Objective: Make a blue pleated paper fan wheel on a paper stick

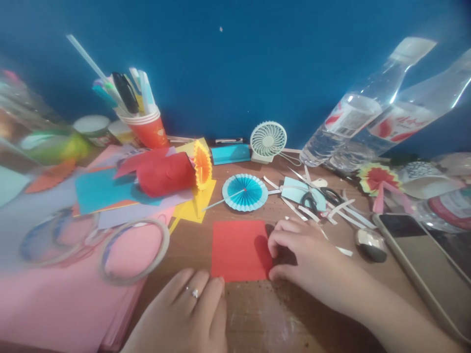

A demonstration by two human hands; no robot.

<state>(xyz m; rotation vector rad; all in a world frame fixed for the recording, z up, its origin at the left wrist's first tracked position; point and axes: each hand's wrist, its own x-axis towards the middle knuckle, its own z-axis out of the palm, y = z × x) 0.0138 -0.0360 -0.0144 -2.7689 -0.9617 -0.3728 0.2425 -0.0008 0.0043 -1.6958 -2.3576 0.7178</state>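
A square of red paper (239,250) lies flat on the wooden table in front of me. My left hand (191,309), with a ring on one finger, is at its lower left corner. The fingers are bent close together and the thumb is hidden, so I cannot see whether they grip anything. At the paper's right edge, my right hand (300,250) has its fingers curved, with a gap between thumb and forefinger; the tips touch or nearly touch the edge. Just behind the paper is a blue pleated paper rosette (245,192) with a white rim and a thin stick across it.
Left are coloured sheets (106,191), a tape roll (134,251), a red paper roll (165,174) and a pen cup (145,128). A small fan (268,139) stands behind. Scissors (308,201), paper strips (336,211), a phone (423,264) and water bottles (353,115) are right.
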